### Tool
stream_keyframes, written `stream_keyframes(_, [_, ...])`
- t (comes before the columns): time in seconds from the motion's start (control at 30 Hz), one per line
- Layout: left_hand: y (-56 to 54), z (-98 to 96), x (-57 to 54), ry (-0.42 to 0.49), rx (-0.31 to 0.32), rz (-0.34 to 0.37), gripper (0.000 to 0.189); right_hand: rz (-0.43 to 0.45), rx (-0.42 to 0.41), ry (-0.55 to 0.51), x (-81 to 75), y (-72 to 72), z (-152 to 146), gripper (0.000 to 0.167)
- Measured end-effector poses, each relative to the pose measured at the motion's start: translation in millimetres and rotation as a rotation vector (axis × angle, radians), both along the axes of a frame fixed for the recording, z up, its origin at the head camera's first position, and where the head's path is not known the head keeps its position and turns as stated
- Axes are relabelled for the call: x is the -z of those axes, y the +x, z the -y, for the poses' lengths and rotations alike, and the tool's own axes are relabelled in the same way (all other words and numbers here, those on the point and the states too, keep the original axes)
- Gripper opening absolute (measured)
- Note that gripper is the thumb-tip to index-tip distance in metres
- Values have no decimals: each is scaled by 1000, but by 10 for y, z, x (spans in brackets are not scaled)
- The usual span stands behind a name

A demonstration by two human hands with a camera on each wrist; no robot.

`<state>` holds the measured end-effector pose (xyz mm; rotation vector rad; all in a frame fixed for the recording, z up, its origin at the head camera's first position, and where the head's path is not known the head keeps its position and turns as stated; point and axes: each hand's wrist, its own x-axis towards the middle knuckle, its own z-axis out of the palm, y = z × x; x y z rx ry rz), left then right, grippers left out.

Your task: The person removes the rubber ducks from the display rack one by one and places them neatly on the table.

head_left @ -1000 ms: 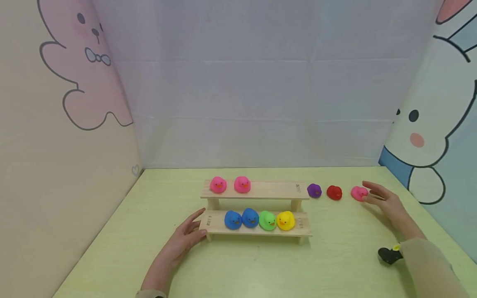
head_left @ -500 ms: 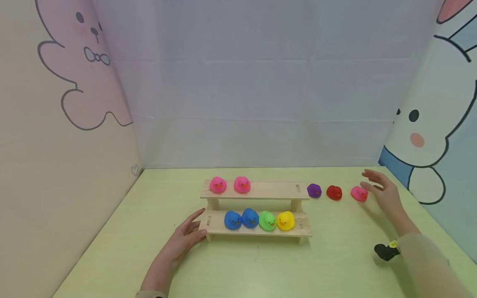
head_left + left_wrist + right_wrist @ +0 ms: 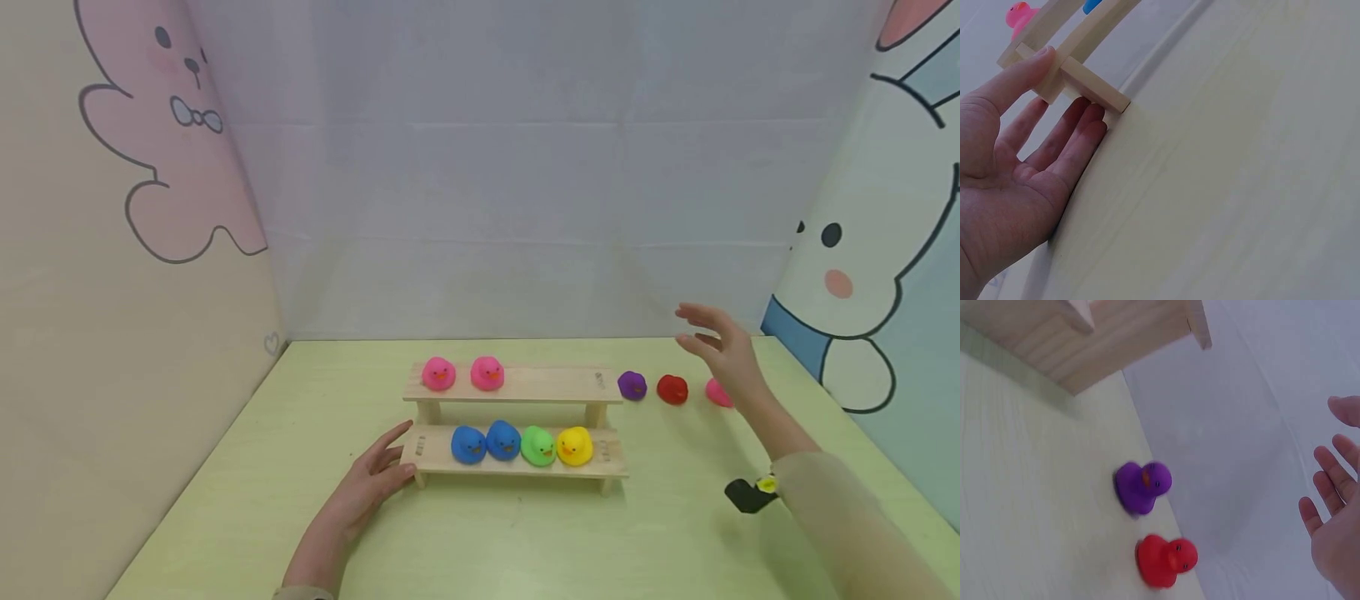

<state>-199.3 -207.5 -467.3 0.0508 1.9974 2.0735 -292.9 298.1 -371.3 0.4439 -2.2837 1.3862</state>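
Here's the pale table point(image 3: 450, 533), and on its middle the two-tier wooden rack point(image 3: 547, 383), just where it was a second ago. At its left end, the left hand point(image 3: 375, 475) hasn't budged: thumb against the end of the near shelf, the other fingers loosely bent by the leg. But the right hand point(image 3: 723, 354), that's the mover! It was down beside the third pink duck point(image 3: 717, 392); now it's up in the air and over to the left, thumb and fingers well apart, nothing between them. So no duck has been carried off: that pink one sits on the table, half hidden by the arm, with the red duck point(image 3: 672, 390) and the purple duck point(image 3: 632, 386) lined up to its left. The shelf count holds too, two pink ducks point(image 3: 438, 374) far, and near, two blue ducks point(image 3: 468, 445), the green duck point(image 3: 538, 447) and the yellow duck point(image 3: 575, 447).
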Motion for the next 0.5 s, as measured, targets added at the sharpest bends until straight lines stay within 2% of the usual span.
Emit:
stream_keyframes(0.23, [9, -4, -10, -3, 7, -16, 69, -41, -123, 17, -289, 124, 538, 46])
stream_keyframes(0.5, [-1, -4, 12, 1, 9, -20, 68, -54, -295, -27, -372, 196, 1031, 42])
